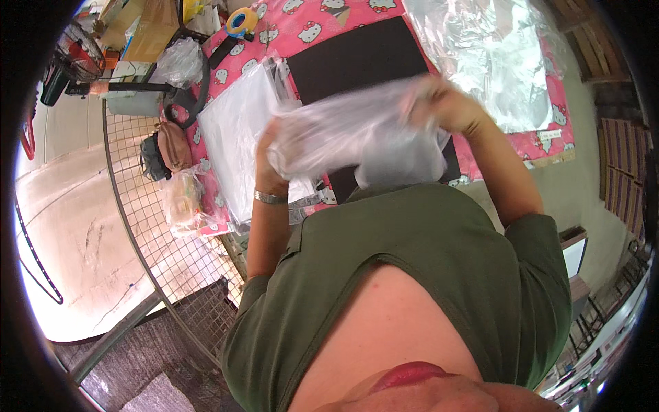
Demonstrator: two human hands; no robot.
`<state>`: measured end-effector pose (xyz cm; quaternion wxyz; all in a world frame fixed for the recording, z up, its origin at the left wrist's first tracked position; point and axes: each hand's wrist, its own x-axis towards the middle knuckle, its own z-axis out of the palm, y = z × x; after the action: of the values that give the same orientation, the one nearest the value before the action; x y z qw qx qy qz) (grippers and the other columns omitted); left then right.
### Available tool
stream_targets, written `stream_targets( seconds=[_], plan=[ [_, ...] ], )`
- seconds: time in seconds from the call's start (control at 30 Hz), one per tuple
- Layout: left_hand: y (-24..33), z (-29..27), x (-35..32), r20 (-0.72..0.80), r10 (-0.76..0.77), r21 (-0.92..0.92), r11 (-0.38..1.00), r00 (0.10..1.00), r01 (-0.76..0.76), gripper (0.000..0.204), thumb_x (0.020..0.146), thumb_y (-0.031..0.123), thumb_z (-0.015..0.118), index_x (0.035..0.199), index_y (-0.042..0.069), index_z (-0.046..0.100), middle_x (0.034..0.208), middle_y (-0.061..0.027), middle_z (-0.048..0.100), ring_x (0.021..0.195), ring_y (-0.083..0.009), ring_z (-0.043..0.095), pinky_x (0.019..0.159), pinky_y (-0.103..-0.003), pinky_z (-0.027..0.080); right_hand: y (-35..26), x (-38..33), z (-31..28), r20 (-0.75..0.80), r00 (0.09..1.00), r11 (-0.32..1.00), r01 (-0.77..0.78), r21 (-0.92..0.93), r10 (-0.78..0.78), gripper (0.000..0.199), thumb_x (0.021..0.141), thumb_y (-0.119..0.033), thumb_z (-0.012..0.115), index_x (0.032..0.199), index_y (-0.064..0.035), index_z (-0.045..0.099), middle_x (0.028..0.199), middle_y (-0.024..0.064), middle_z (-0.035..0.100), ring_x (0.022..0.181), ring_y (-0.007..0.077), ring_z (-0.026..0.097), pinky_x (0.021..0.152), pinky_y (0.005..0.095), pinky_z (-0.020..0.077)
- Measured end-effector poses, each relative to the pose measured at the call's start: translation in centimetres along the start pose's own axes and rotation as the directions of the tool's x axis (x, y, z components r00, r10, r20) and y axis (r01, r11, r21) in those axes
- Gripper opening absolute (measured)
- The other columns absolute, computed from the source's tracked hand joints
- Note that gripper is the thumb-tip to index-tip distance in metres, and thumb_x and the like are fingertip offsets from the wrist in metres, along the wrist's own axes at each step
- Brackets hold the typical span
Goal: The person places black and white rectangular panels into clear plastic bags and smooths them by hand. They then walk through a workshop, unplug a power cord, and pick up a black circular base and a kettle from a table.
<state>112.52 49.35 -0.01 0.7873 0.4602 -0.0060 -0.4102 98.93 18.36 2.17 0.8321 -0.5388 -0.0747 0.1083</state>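
A clear plastic bag (336,127), smeared by motion, is stretched between my two hands above the table. My left hand (272,161), with a metal watch band at its wrist, is closed on the bag's left end. At the bag's upper right, my right hand (443,106) grips the plastic, its fingers blurred. A greyish-white piece (398,156) hangs at the lower right of the bag; whether it is inside cannot be made out. Beneath lies a black flat sheet (357,58). A stack of clear plastic bags (240,123) lies beside my left hand.
Shiny clear plastic packets (491,62) cover the table's right side. The pink patterned tablecloth (292,31) shows between things. A tape roll (241,23) sits at the far left, near a crumpled plastic bag (180,62). A wire mesh panel (147,192) stands left of the table.
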Motion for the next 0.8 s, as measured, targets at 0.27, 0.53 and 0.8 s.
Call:
stream_targets(
  seconds=[0.27, 0.53, 0.8],
  plan=[
    [3.2, 0.0, 1.1, 0.049, 0.140, -0.276, 0.953, 0.989, -0.121, 0.033, 0.079, 0.028, 0.050, 0.100, 0.002, 0.052, 0.091, -0.0108, 0.058, 0.070, -0.0210, 0.057, 0.066, -0.032, 0.049, 1.6, 1.3, -5.1, -0.019, 1.000, 0.911, 0.007, -0.413, -0.016, 0.019, 0.082, -0.016, 0.055, 0.093, -0.0017, 0.061, 0.091, 0.0060, 0.062, 0.082, 0.0129, 0.057, 0.078, 0.0272, 0.0446],
    [5.5, -8.1, 2.5, 0.012, 0.273, -0.237, 0.935, 0.962, -0.263, 0.036, 0.082, 0.028, 0.049, 0.110, 0.006, 0.049, 0.092, -0.0058, 0.055, 0.073, -0.0210, 0.056, 0.070, -0.037, 0.048, 3.9, 1.8, -11.4, -0.458, 0.838, 0.950, -0.306, 0.059, 0.298, 0.029, 0.086, -0.026, 0.051, 0.106, -0.0048, 0.054, 0.099, 0.0048, 0.057, 0.087, 0.0157, 0.055, 0.081, 0.0306, 0.0441],
    [1.5, -3.1, 3.6, -0.157, -0.598, 0.625, 0.556, 0.786, 0.548, 0.034, 0.074, 0.009, 0.065, 0.106, 0.004, 0.054, 0.101, -0.0047, 0.056, 0.086, -0.0140, 0.054, 0.077, -0.031, 0.046, 0.7, 5.0, -12.8, -0.531, 0.837, 0.869, 0.358, 0.342, -0.135, 0.012, 0.083, -0.008, 0.050, 0.093, -0.0040, 0.055, 0.092, 0.0067, 0.059, 0.088, 0.0118, 0.056, 0.077, 0.0258, 0.0459]
  ],
)
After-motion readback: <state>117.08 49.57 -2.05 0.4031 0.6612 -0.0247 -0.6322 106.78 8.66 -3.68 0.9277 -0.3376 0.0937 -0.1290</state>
